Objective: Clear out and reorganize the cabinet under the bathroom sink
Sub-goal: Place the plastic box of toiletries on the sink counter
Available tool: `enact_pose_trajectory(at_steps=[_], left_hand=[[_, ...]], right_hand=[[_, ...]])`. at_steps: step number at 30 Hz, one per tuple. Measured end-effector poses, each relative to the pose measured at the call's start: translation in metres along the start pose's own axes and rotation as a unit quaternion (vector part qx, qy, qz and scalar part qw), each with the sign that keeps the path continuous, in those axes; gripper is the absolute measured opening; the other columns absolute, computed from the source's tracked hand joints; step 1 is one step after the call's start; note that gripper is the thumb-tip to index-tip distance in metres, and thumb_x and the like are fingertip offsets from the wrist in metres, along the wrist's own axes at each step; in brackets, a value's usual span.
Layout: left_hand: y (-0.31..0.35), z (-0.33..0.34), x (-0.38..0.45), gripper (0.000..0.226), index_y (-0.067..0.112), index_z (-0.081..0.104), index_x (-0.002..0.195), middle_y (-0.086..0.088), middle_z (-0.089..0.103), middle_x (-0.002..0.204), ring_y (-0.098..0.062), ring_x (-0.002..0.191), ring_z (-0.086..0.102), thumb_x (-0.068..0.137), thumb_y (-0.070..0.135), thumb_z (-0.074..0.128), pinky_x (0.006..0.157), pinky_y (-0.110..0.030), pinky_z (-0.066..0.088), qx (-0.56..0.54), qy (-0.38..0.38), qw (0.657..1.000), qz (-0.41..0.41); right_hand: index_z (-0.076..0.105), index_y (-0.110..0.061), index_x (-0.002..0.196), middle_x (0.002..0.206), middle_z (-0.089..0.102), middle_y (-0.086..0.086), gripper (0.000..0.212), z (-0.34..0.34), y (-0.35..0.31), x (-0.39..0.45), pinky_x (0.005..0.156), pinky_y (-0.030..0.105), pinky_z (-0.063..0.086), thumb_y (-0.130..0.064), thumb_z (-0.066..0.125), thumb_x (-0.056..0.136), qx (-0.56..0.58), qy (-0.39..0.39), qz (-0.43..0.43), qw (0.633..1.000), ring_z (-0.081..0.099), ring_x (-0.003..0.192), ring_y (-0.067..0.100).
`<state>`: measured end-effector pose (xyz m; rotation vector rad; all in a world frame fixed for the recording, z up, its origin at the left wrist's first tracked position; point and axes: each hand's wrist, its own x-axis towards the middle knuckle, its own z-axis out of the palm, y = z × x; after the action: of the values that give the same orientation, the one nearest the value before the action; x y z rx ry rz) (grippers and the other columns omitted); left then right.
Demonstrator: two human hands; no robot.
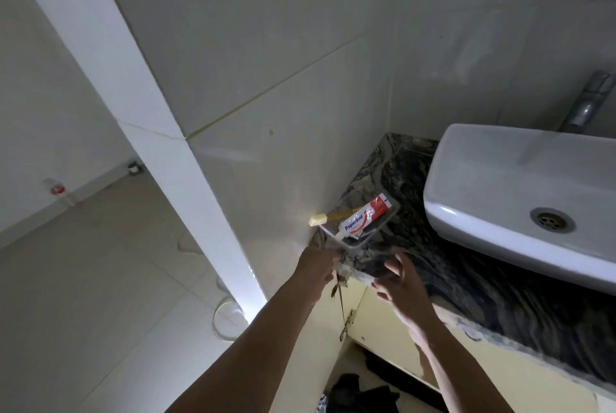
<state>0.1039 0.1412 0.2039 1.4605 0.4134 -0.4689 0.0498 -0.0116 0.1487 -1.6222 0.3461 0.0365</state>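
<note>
A clear shallow tray (pixel 393 212) sits at the left end of the dark marble countertop (pixel 466 282). In it lie a red and white toothpaste tube (pixel 361 217) and a yellow toothbrush (pixel 320 218) whose head sticks out past the tray's left edge. My left hand (pixel 316 267) grips the tray's near left corner. Just to the right, my right hand (pixel 401 282) hovers over the counter's front edge with fingers spread, holding nothing. Below the counter the cream cabinet (pixel 386 336) stands open, with dark cloth (pixel 360 394) at its bottom.
A white basin (pixel 493 186) with a metal drain (pixel 551 220) fills the right side of the counter, a chrome tap (pixel 588 101) behind it. Tiled wall rises close behind the tray. A white door frame (pixel 160 132) runs diagonally at left. A small bottle (pixel 58 191) lies on the floor far left.
</note>
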Motion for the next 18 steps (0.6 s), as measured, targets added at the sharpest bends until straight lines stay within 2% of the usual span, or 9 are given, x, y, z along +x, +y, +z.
enact_pose_trajectory(at_steps=[2,4,6,8,9,10,12,15,18], left_hand=[[-0.013,-0.005,-0.022,0.01,0.011,0.055,0.081,-0.007,0.059,0.084,-0.014,0.072,0.055,0.088,0.005,0.059,0.063,-0.022,0.044,0.079,-0.001,0.997,-0.006],[-0.033,-0.008,-0.04,0.005,0.01,0.057,0.085,-0.005,0.061,0.092,-0.014,0.075,0.059,0.091,0.009,0.058,0.064,-0.023,0.045,0.116,-0.031,0.993,0.0],[-0.058,-0.009,-0.059,0.002,0.008,0.058,0.093,-0.004,0.063,0.104,-0.019,0.083,0.063,0.09,0.008,0.058,0.071,-0.027,0.049,0.139,-0.071,0.988,0.004],[-0.088,-0.003,-0.075,0.005,0.011,0.058,0.091,-0.008,0.061,0.104,-0.021,0.086,0.062,0.093,0.009,0.054,0.083,-0.034,0.049,0.177,-0.104,0.979,0.0],[-0.106,0.003,-0.084,0.009,0.009,0.059,0.099,-0.009,0.06,0.104,-0.021,0.088,0.063,0.093,0.01,0.053,0.087,-0.035,0.05,0.219,-0.119,0.968,-0.009],[-0.126,0.011,-0.091,0.022,0.006,0.057,0.113,-0.009,0.061,0.107,-0.021,0.09,0.063,0.092,0.012,0.055,0.087,-0.034,0.051,0.261,-0.131,0.956,-0.019],[-0.166,0.027,-0.113,0.042,0.007,0.047,0.131,-0.01,0.062,0.11,-0.02,0.089,0.063,0.09,0.014,0.057,0.078,-0.031,0.052,0.335,-0.173,0.926,-0.031],[-0.229,0.053,-0.15,0.045,0.004,0.044,0.136,-0.012,0.06,0.108,-0.022,0.086,0.059,0.093,0.01,0.053,0.068,-0.026,0.05,0.399,-0.239,0.884,-0.046],[-0.282,0.078,-0.181,0.042,0.001,0.047,0.134,-0.018,0.061,0.123,-0.025,0.095,0.063,0.093,0.01,0.05,0.081,-0.033,0.055,0.47,-0.294,0.831,-0.054]], right_hand=[[0.033,-0.017,0.142,0.123,0.055,0.004,0.063,-0.011,0.016,-0.027,0.083,0.038,0.053,0.003,0.058,0.088,0.003,0.036,0.027,0.999,0.065,0.096,0.029],[0.034,-0.013,0.141,0.127,0.055,0.012,0.06,-0.025,0.035,-0.061,0.084,0.038,0.053,0.001,0.059,0.089,0.01,0.062,0.054,0.997,0.065,0.098,0.033],[0.035,-0.012,0.139,0.127,0.054,0.016,0.056,-0.04,0.055,-0.101,0.083,0.039,0.053,0.0,0.058,0.089,0.023,0.099,0.087,0.991,0.065,0.095,0.035],[0.035,-0.012,0.138,0.125,0.054,0.016,0.055,-0.057,0.072,-0.147,0.077,0.035,0.053,-0.002,0.059,0.089,0.026,0.155,0.12,0.98,0.066,0.091,0.032],[0.034,-0.012,0.138,0.125,0.055,0.017,0.056,-0.065,0.08,-0.174,0.074,0.032,0.053,-0.002,0.059,0.089,0.028,0.186,0.136,0.973,0.065,0.089,0.032],[0.034,-0.011,0.139,0.124,0.054,0.018,0.056,-0.072,0.09,-0.201,0.07,0.03,0.053,-0.001,0.058,0.09,0.034,0.211,0.154,0.965,0.064,0.087,0.031],[0.033,-0.009,0.139,0.123,0.053,0.019,0.056,-0.083,0.11,-0.257,0.066,0.028,0.05,0.001,0.057,0.089,0.038,0.247,0.195,0.949,0.062,0.083,0.031],[0.035,-0.008,0.138,0.116,0.056,0.013,0.058,-0.1,0.139,-0.332,0.071,0.031,0.052,-0.003,0.062,0.087,0.027,0.281,0.257,0.924,0.062,0.075,0.024],[0.037,-0.01,0.136,0.11,0.058,0.011,0.053,-0.115,0.167,-0.387,0.072,0.031,0.053,-0.005,0.06,0.088,0.03,0.303,0.299,0.905,0.064,0.075,0.022]])
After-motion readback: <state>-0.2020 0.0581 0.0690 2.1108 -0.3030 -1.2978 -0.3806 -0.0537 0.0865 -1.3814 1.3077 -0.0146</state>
